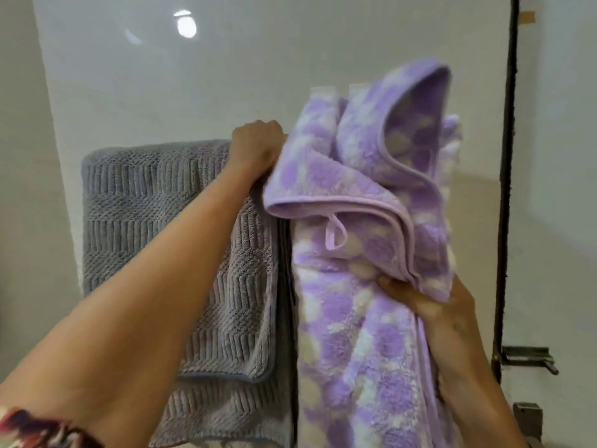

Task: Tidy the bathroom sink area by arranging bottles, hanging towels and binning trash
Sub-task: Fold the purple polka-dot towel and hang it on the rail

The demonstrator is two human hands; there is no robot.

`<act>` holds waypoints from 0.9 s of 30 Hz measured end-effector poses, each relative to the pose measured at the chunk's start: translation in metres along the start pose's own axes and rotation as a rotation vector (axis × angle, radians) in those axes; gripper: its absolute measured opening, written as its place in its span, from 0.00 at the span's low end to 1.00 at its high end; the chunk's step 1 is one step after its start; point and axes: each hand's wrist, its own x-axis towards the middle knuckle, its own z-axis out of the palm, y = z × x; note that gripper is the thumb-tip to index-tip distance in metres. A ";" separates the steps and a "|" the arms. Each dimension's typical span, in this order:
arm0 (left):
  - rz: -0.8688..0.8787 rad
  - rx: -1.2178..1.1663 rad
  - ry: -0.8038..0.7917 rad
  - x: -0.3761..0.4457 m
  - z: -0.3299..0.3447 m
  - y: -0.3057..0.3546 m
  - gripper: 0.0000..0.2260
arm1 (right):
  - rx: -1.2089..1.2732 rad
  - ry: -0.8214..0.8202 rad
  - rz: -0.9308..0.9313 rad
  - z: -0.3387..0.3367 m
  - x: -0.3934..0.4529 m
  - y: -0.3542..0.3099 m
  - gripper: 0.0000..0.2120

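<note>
Hanging the purple patterned towel (361, 221) is the step in hand, judging by how both hands are set. The towel fills the centre and the four o'clock part of the view, bunched and folded over itself high up, its lilac edging and small hanging loop (334, 232) facing the camera. The left hand (255, 147), at about eleven o'clock from the towel's middle, reaches up to the top line where the towels hang; its fingers are curled over that line, right against the purple towel's upper edge, but whether they pinch cloth or a hidden rail I cannot tell. The right hand (433, 305), at five o'clock, grips a gathered fold of the purple towel from below, thumb pressed into the pile, probably to take the weight and feed the cloth upward. Just beside it, at nine o'clock, the grey ribbed towel (155, 221) already hangs flat and doubled, its lower hem showing, partly crossed by the left forearm. Behind both is a pale glossy wall (193, 85); a dark vertical frame edge (508, 156) runs down at three o'clock. The purple towel looks unevenly draped, so spreading it flat likely remains. No sink, bottles or bench show here.
</note>
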 end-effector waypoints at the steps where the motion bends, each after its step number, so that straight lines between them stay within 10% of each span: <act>1: 0.032 -0.026 0.015 -0.001 -0.003 0.003 0.19 | -0.012 0.014 -0.005 -0.003 -0.003 -0.001 0.31; 9: -0.055 -0.169 -0.103 -0.002 -0.010 0.018 0.16 | -0.077 0.033 -0.016 -0.013 -0.021 0.002 0.30; 14: -0.059 -1.402 0.230 -0.057 -0.029 0.018 0.14 | -0.069 0.044 -0.025 -0.011 -0.029 0.013 0.28; 18: -0.287 -1.583 0.471 -0.167 -0.021 -0.005 0.13 | -0.060 0.062 -0.061 -0.010 -0.033 0.019 0.30; 22: -0.636 -1.659 0.027 -0.241 0.003 0.018 0.14 | -0.066 0.062 -0.054 -0.005 -0.038 0.036 0.29; 27: -0.415 -1.712 -0.089 -0.256 0.005 0.063 0.35 | -0.250 0.027 -0.081 -0.001 -0.054 0.061 0.25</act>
